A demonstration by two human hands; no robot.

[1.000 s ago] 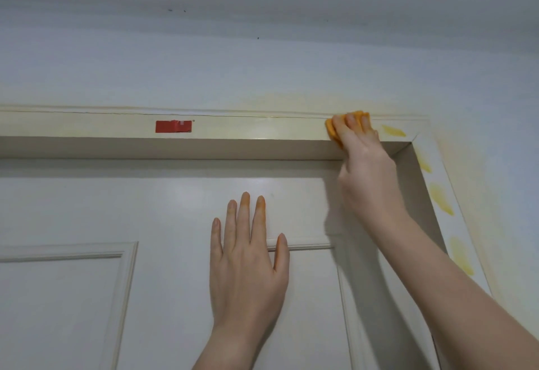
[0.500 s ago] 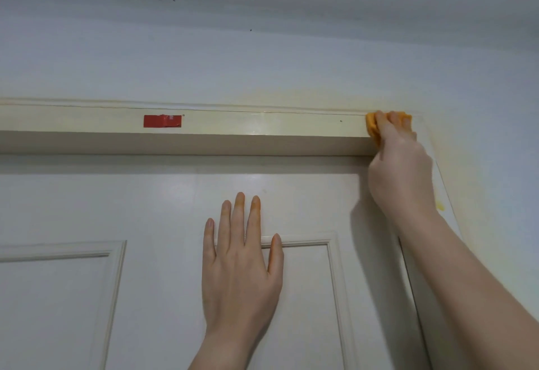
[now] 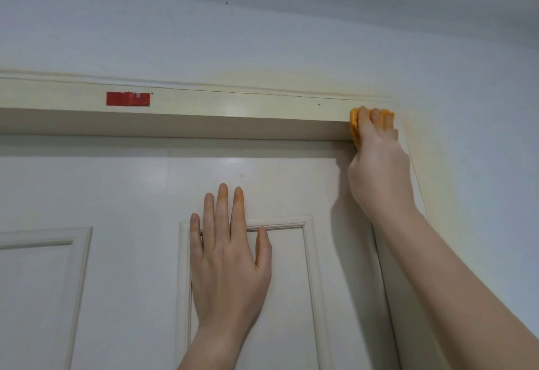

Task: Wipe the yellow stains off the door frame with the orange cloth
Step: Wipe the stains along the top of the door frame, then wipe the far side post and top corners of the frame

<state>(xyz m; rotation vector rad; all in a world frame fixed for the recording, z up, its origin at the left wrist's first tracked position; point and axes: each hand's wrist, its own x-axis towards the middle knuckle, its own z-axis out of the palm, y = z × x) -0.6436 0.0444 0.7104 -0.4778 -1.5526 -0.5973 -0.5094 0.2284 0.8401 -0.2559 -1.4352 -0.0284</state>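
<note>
- The left hand lies flat on the white door at lower centre, fingers extended and slightly spread, holding nothing. By my reading it is there to brace the body during the overhead reach. Its fingertips look orange-tinted.
- The right hand reaches to the upper right, fingers curled together and pressing the orange cloth against the top right corner of the door frame. The bunched cloth sits at the edge where the frame's face meets its underside, probably so both surfaces get rubbed.
- A red tape patch sits on the frame at upper left, well apart from the cloth.
- Only faint yellowish haze shows on the wall around that corner; no distinct stains are visible on the frame, though hand and forearm hide part of the right jamb.
- Compared with a second ago, the cloth has travelled rightward along the header to the corner, the streak beside it is gone, and the jamb blotches seen then no longer show. The left hand has stayed put.
</note>
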